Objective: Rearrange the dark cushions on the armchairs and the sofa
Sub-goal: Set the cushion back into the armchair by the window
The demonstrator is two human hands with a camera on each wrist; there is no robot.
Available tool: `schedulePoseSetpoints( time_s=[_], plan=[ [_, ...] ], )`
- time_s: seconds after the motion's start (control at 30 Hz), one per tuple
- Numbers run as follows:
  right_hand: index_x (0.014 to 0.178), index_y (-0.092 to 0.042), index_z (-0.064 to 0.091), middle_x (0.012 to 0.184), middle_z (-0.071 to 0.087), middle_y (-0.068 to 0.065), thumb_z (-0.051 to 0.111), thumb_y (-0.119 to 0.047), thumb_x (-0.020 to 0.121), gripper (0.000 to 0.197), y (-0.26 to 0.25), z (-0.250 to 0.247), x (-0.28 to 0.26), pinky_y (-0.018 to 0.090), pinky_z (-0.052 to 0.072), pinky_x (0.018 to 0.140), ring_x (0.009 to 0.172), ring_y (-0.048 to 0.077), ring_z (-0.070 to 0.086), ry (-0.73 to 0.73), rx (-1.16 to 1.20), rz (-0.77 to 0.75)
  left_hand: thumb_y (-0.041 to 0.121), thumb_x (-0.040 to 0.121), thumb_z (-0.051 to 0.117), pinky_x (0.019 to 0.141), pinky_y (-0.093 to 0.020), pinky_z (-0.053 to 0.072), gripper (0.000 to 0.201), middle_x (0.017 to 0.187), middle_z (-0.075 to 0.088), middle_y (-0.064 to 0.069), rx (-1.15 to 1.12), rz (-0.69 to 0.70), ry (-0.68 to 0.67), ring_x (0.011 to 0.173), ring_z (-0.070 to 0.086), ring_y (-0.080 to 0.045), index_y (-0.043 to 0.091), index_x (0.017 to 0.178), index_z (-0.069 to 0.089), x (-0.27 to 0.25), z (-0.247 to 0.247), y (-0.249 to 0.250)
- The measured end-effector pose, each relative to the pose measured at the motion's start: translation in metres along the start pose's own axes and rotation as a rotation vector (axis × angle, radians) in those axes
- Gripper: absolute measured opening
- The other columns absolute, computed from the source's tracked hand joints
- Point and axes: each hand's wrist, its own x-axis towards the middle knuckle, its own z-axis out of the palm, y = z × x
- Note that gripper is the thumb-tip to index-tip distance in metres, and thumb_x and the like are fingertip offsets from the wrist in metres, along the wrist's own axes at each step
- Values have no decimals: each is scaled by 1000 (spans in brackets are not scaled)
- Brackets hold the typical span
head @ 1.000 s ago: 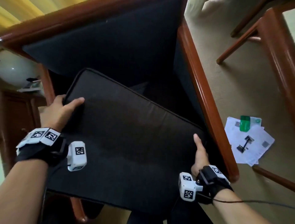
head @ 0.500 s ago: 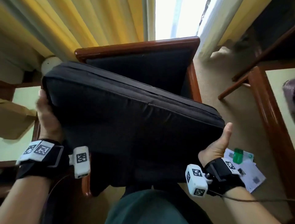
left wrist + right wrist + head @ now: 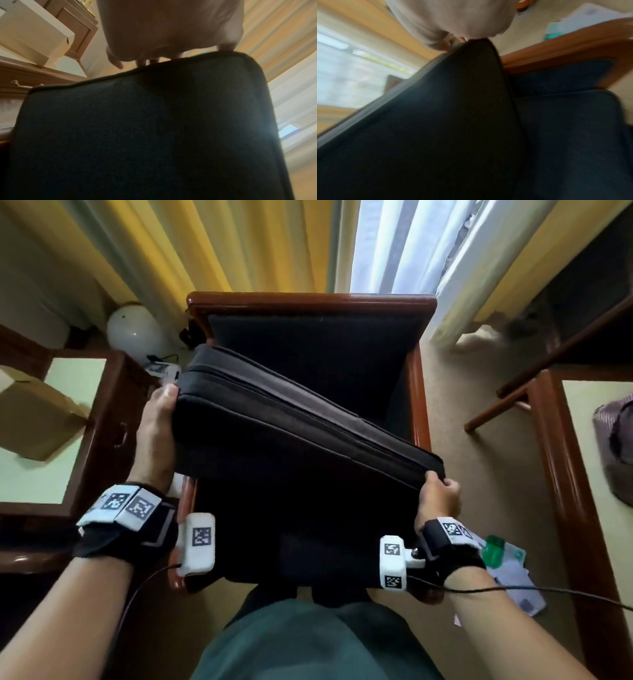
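The cushion (image 3: 301, 440) is now up off the armchair (image 3: 308, 302), tipped on edge so its piped side faces the head camera, tilted with its left end higher than its right. A second ago it lay flat on the seat with the hands pressing on its near corners; half a second ago it was already raised and turning. So the lift is done, and the likely step in hand is flipping or resetting it on this same chair, with the other armchairs and the sofa still to do.

The left hand (image 3: 156, 436) clamps the cushion's left end, thumb over the top edge. The right hand (image 3: 438, 498) pinches the cushion's lower right corner, fingers curled over the seam.

The head view alone shows the whole layout around the armchair: yellow curtains (image 3: 239, 244) behind it, a white helmet (image 3: 135, 328) at its back left corner, papers (image 3: 513, 580) on the floor to its right.

The left wrist view shows what the head view hides: the fingertips (image 3: 142, 62) hooked over the cushion's piped edge, with a box (image 3: 34, 35) beyond. The right wrist view, blurred, shows a second dark cushion (image 3: 573, 135) lying on the seat beneath the lifted one, beside the wooden armrest (image 3: 565, 47).
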Motion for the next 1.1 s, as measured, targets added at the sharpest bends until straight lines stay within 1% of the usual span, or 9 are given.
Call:
schedulePoseSetpoints(
  time_s=[0.1,0.17,0.27,0.37,0.5,0.7,0.83,0.93,1.1],
  plan=[
    [125,-9,61,130,60,14,63,-31,82,48,-32,8,-41,39,37,109,125,32,51,-124,-68,-434,78,77,54,110,-60,33,55,129,59,-17,103,80,-3,126,52,-32,38,112,67,-8,13,5],
    [132,-15,56,133,59,8,72,-30,80,56,-53,12,-79,32,38,109,126,22,52,-387,-9,-709,81,76,48,109,-57,35,57,123,61,-13,206,143,-15,123,53,-28,39,111,66,-12,21,10],
    [148,-23,36,153,40,1,78,-57,62,101,-86,15,-130,31,26,117,143,14,34,-725,-214,-1141,74,76,36,106,-41,32,67,117,55,0,384,182,5,116,47,-14,33,123,61,-30,31,26],
    [156,-22,13,157,28,2,78,-72,50,134,-111,32,-163,42,18,122,147,20,24,-663,-592,-1423,75,75,30,97,-31,29,74,112,52,5,480,213,-7,107,40,-4,32,130,56,-44,25,26],
    [148,-15,32,136,50,5,88,-61,44,127,-111,62,-181,49,36,109,125,27,48,-529,-583,-1398,87,76,34,105,-48,36,66,109,54,7,492,252,-102,113,48,-15,47,126,49,-39,-6,7],
    [118,-8,56,110,63,-1,95,-46,38,96,-81,69,-202,38,43,92,103,24,61,-463,-449,-1469,90,57,59,114,-38,29,85,141,39,4,509,300,-469,135,36,-15,63,134,36,-8,-85,-20],
    [105,-10,61,96,58,-12,98,-43,33,87,-76,45,-200,37,47,82,85,15,59,-458,-348,-1481,76,37,79,111,-32,28,125,139,33,14,922,342,-666,129,36,-9,44,145,23,13,-91,-29],
    [101,-11,61,90,64,-8,93,-52,35,85,-85,23,-194,39,54,77,80,14,63,-492,-234,-1460,63,37,81,90,-27,43,113,116,50,14,971,470,-634,104,59,-16,19,135,45,14,-71,-20],
    [110,-6,59,100,63,-21,87,-54,41,88,-120,-15,-184,12,46,84,93,-9,60,-520,62,-1462,63,37,75,78,-14,39,99,100,62,15,868,653,-472,89,66,-15,19,123,59,4,-53,58]
  ],
)
